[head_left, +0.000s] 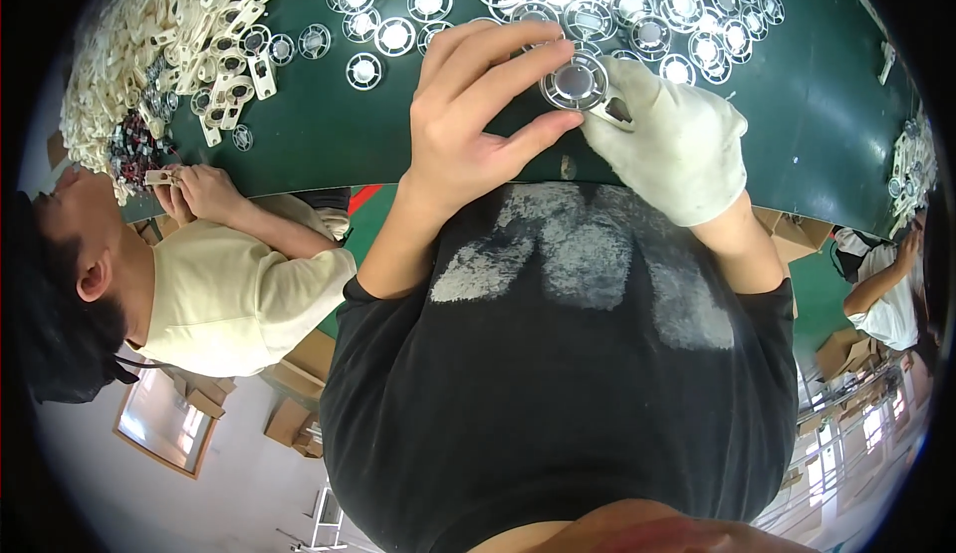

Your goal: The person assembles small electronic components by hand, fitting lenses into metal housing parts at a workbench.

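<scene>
One silver disc [576, 82] held over green table [797, 145]; left hand [468, 115] pinches its rim. Gloved right hand [672, 140] grips white handle [603, 114], partly hidden; glove fingertips hard to make out.

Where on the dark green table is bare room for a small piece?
The table looks bare between the ungloved left hand and cream plastic heap, nearer the edge, and right of the white-gloved right hand. Crowded: that heap, and beyond both hands, under round silver spoked discs.
</scene>
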